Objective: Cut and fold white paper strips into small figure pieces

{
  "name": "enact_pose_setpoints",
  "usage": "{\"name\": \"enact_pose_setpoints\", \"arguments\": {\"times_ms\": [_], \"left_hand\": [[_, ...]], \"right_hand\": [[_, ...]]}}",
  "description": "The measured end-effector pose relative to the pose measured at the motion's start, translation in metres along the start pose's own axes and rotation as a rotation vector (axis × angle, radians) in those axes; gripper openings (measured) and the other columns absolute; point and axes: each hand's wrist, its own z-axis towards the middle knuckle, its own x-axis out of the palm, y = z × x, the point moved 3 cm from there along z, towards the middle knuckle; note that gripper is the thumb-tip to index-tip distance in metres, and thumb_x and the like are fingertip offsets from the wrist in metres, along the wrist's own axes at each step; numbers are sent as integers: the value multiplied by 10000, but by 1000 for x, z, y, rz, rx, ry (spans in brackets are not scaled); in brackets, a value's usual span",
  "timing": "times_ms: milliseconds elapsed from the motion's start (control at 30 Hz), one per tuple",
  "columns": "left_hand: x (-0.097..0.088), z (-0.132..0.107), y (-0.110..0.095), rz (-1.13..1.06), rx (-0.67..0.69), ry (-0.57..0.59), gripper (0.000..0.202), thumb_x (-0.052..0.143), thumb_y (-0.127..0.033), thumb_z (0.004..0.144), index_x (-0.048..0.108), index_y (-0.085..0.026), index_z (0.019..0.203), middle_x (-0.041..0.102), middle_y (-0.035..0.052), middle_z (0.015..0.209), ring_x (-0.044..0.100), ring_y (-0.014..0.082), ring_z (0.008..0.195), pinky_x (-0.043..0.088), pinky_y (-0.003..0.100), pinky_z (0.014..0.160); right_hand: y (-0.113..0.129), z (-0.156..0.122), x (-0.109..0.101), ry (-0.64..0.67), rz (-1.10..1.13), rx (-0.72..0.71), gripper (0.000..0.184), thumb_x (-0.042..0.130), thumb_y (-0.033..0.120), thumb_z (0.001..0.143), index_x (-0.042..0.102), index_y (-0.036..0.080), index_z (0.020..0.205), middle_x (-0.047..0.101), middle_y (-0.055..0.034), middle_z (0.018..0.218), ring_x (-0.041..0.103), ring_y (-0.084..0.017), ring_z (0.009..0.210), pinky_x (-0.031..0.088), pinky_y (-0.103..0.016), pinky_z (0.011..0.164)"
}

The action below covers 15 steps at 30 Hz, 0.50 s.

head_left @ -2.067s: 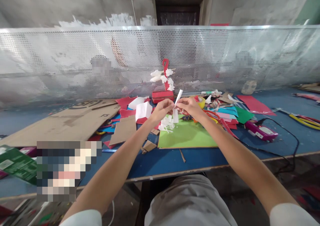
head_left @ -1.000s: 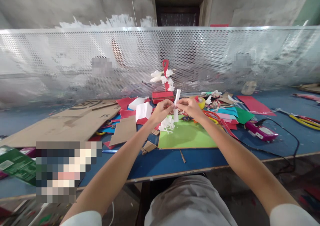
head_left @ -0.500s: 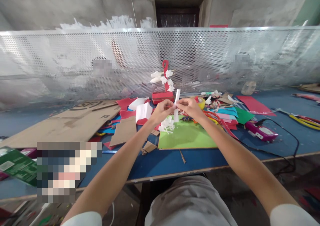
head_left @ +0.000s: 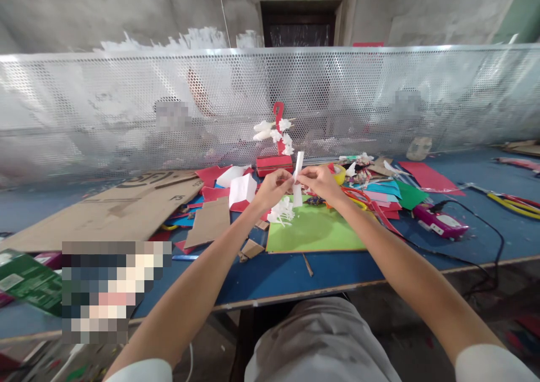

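A narrow white paper strip (head_left: 298, 195) stands nearly upright between my two hands, above the table. My left hand (head_left: 275, 186) pinches it from the left, and my right hand (head_left: 317, 180) pinches it from the right at about mid-length. Just below my left hand lies a bunch of white cut-paper pieces (head_left: 282, 211) on a lime green sheet (head_left: 314, 233). Behind my hands stands a red stem with a curled top (head_left: 279, 112), carrying white paper flowers (head_left: 287, 140) and set on a red box-like base (head_left: 274, 164).
Brown cardboard (head_left: 105, 207) and a folded white paper (head_left: 242, 191) lie to the left. At right are orange-handled scissors (head_left: 352, 195), a purple device with a black cable (head_left: 441, 222), a red sheet (head_left: 428, 178) and yellow-handled pliers (head_left: 512, 203). A perforated metal screen (head_left: 236, 100) bounds the back.
Almost nothing differs. Both hands keep their pinch on the white paper strip in the same place, and the things on the table have not moved.
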Motion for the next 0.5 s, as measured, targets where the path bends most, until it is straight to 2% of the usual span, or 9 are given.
{"name": "enact_pose_setpoints", "arguments": {"times_ms": [233, 367, 500], "left_hand": [[0, 1, 6, -107, -90, 13, 186, 607, -329, 850, 552, -151, 854, 605, 12, 702, 609, 104, 651, 534, 237, 650], [1, 0, 2, -87, -64, 17, 175, 603, -314, 848, 552, -147, 859, 602, 21, 745, 607, 104, 661, 530, 242, 646], [2, -1, -6, -52, 2, 30, 192, 651, -273, 795, 534, -144, 875, 588, 31, 856, 597, 102, 697, 522, 249, 654]], "right_hand": [[-1, 1, 0, -1, 20, 11, 163, 646, 317, 737, 660, 161, 780, 671, -43, 697, 575, -132, 582, 466, -256, 552], [-2, 1, 1, 5, 24, 24, 179, 642, 334, 749, 650, 162, 798, 662, -41, 702, 557, -122, 565, 450, -246, 524], [-2, 0, 0, 5, 38, 59, 183, 638, 336, 757, 645, 165, 822, 638, -28, 673, 506, -101, 507, 384, -224, 443]]}}
